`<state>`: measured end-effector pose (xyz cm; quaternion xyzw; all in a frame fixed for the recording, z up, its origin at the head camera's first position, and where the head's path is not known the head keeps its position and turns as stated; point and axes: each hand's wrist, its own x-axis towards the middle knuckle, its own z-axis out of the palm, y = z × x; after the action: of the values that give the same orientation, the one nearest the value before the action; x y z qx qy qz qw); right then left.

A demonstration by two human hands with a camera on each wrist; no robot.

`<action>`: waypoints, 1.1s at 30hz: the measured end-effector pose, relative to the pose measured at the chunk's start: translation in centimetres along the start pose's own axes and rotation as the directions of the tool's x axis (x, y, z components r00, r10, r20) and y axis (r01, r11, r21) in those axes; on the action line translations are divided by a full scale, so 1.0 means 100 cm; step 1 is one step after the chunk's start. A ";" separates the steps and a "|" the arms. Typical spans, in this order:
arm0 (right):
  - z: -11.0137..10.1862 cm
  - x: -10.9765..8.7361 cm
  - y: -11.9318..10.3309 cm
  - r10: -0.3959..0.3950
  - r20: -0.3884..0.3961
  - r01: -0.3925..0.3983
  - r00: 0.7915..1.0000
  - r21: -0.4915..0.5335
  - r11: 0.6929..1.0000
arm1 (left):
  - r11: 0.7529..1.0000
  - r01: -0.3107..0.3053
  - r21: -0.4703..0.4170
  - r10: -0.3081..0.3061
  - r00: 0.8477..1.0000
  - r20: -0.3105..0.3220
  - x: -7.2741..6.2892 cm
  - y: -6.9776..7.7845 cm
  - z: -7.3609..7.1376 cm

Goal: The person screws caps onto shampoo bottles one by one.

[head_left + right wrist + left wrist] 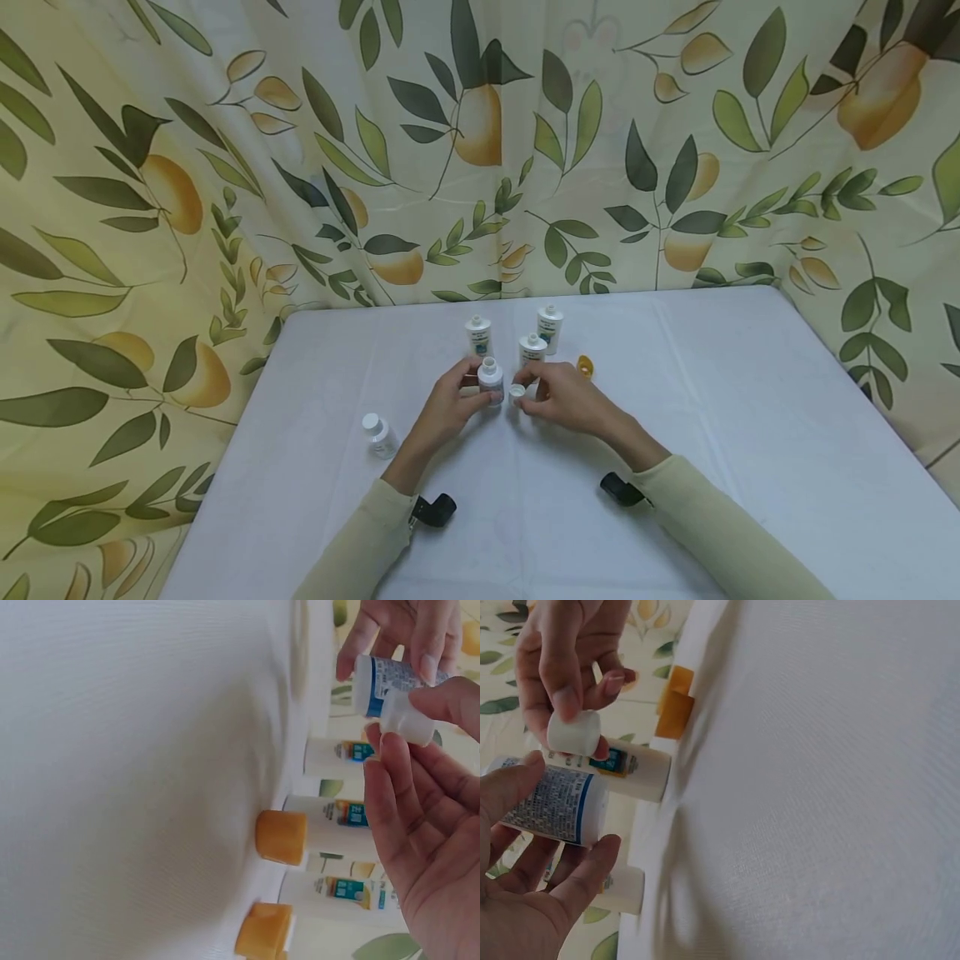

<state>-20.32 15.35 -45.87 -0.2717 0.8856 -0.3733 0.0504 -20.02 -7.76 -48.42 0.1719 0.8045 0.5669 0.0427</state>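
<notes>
My left hand (447,408) grips a small white bottle (491,377) by its sides, its neck uncapped in the head view. A printed label with a blue band (583,808) wraps the bottle. Just to the right, my right hand (572,400) pinches a white cap (517,393) between thumb and fingers. In the head view, a narrow gap separates cap and bottle. Behind the hands stand three white bottles without caps: one at the left (478,335), one at the back right (550,329) and one nearer (532,348), partly hidden by my right hand.
Another small white bottle (380,437), with its white cap on, stands left of my left forearm. Two orange caps, one (281,837) and another (264,930), lie on the white-covered table (750,433). A patterned curtain (570,208) hangs behind the table.
</notes>
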 end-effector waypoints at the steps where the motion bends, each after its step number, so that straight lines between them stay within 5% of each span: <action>1: -0.001 0.000 0.000 -0.003 -0.004 0.003 1.000 0.004 1.000 | 1.000 -0.007 0.000 0.007 1.000 -0.004 0.000 0.001 0.000; 18: -0.016 -0.004 -0.004 0.042 -0.077 -0.018 0.996 0.295 0.955 | 0.998 0.019 -0.052 -0.024 0.996 -0.086 -0.003 0.015 -0.006; 33: -0.034 -0.005 -0.016 0.047 -0.090 -0.012 0.995 0.351 0.936 | 0.994 0.005 -0.112 -0.016 0.996 -0.093 -0.008 0.029 -0.013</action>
<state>-20.20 16.82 -42.41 -0.2268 0.8103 -0.5369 0.0607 -18.90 -8.31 -45.38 0.1382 0.7735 0.6183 0.0173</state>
